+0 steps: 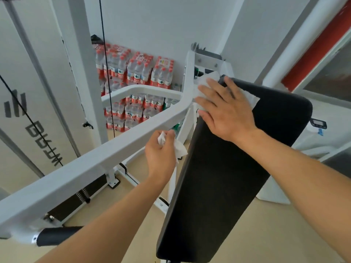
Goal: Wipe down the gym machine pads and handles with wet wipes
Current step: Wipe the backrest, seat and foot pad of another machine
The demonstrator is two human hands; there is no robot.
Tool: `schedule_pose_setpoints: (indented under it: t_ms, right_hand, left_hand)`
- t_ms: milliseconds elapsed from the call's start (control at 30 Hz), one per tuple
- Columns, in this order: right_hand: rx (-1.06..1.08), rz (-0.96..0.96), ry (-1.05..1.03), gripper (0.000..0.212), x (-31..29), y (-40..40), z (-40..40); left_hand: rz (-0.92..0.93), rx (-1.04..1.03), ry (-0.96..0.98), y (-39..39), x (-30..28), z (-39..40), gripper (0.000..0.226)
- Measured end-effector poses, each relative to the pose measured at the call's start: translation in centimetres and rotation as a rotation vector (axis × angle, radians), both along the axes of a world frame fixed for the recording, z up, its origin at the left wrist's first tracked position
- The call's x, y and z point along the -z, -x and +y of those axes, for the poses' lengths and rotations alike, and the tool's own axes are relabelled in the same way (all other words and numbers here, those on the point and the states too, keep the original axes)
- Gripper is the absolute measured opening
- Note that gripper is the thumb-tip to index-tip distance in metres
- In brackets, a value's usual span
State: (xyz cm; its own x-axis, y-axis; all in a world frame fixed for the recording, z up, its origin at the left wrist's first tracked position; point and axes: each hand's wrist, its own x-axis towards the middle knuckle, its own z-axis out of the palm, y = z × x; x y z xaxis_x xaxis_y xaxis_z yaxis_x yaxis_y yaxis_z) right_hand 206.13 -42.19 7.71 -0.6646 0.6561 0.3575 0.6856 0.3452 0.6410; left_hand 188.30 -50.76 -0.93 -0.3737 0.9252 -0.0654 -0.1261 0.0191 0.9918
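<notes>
A long black pad of the white gym machine slants from the bottom centre up to the right. My right hand lies flat with spread fingers on a white wet wipe, pressing it against the pad's top left corner. My left hand hovers left of the pad, beside the white arm of the machine, and holds a crumpled white wipe in its curled fingers. A black handle grip sticks out at the bottom left.
Stacked packs of water bottles with red labels stand against the back wall. Black cables and a white upright rise on the left. The weight stack sits low on the beige floor. A white and red column stands at the right.
</notes>
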Motion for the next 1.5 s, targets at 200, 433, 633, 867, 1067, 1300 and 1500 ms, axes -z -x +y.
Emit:
schedule_pose_setpoints:
  t_ms: [200, 433, 633, 867, 1067, 1300, 1500]
  right_hand:
    - [0.188, 0.414, -0.073, 0.062, 1.3, 0.1, -0.7]
    - [0.405, 0.762, -0.200, 0.063, 1.5, -7.5, -1.1]
    - [0.469, 1.126, -0.325, 0.061, 3.8, -10.3, -1.5]
    - [0.504, 1.690, -0.320, 0.062, 11.1, -8.9, -4.5]
    - [0.472, 1.946, -0.192, 0.046, 6.7, -10.4, -3.6]
    - [0.456, 1.174, -0.159, 0.056, -3.9, -9.0, 0.5]
    - [0.114, 0.854, -0.190, 0.049, -2.0, -2.9, 1.2]
  left_hand:
    - [0.113, 0.014, -0.331, -2.5, -6.6, 3.3, 0.020]
    - [0.655, 0.108, -0.706, -8.2, -14.0, 9.5, 0.019]
    - [1.024, -0.028, -0.826, -10.4, -12.9, 12.2, 0.017]
    - [1.103, -0.065, -0.860, -10.6, -12.6, 12.1, 0.017]
    - [1.116, -0.048, -0.857, -10.7, -12.4, 12.4, 0.018]
    - [0.566, -0.086, -0.528, -10.3, -13.1, 12.7, 0.020]
    - [0.489, -0.142, -0.578, -10.2, -12.8, 13.2, 0.022]
